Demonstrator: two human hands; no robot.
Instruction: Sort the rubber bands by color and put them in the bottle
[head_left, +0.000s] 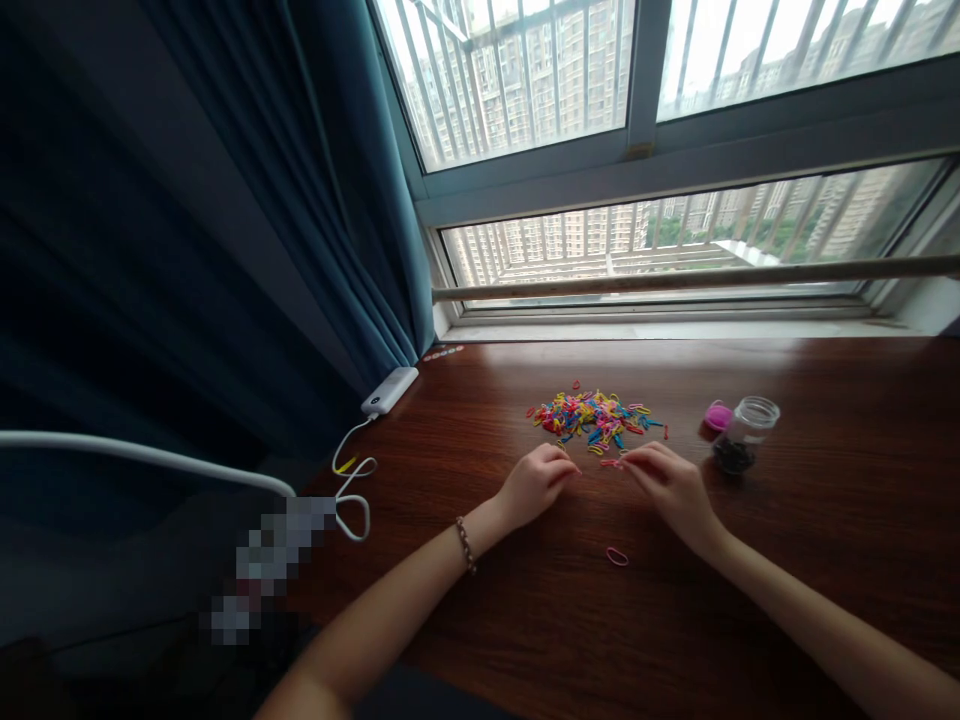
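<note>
Small coloured rubber bands [592,412] lie in a loose pile on the dark wooden table [525,620]. Just in front of the pile's left side is my left hand [536,484], its thumb and fingers pinched together; whatever is between the tips is too small to make out. My right hand [671,493] is also in a pinch, with a pink rubber band [609,463] at its fingertips. A single pink loop [616,556] lies apart, nearer to me, between my forearms.
Right of the pile stands a clear jar [756,415] with black contents, beside a pink lid [718,415]. A white power bank [390,391] with a white cable [346,432] lies at the left edge by the blue curtain [360,200]. Behind the table is a barred window [540,240].
</note>
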